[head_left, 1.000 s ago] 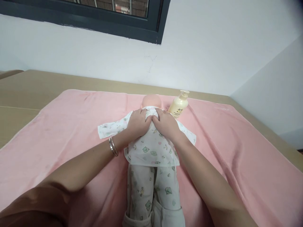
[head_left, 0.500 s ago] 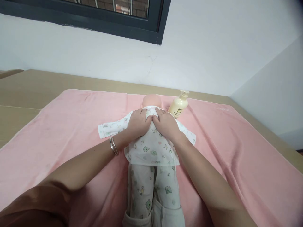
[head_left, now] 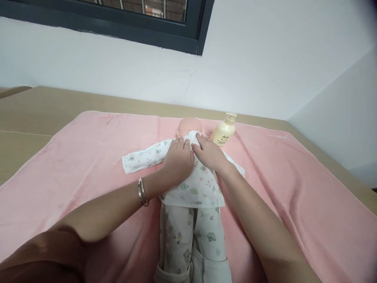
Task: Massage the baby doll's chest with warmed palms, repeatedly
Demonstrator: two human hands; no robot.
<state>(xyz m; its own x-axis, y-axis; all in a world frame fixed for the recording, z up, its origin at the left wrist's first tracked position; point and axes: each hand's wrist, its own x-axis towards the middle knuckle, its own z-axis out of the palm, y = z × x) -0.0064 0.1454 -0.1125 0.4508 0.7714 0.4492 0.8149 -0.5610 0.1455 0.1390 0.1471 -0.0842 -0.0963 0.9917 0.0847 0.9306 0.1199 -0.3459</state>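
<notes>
A baby doll (head_left: 189, 125) lies stretched out, its bald head away from me and no face showing. It wears a white printed shirt (head_left: 193, 192) and matching trousers (head_left: 178, 236) with turned-up cuffs. My left hand (head_left: 179, 159) rests on the left of the doll's upper body, fingers extended towards the collar. On the other side, my right hand (head_left: 210, 154) lies over the shirt near the right shoulder, fingers laid out and thumb apart. The hands almost meet at the middle. The palms' undersides are hidden.
A pale yellow pump bottle (head_left: 223, 131) stands just right of the doll's head, close to my right hand. A pink blanket (head_left: 97, 153) covers much of the wooden table (head_left: 61, 100). Behind is a white wall (head_left: 244, 63) with a dark-framed window (head_left: 197, 37).
My left hand has shifted slightly right and turned, its thumb now close to its fingers. The shirt has moved a little up at the collar. My right hand stays nearly in place.
</notes>
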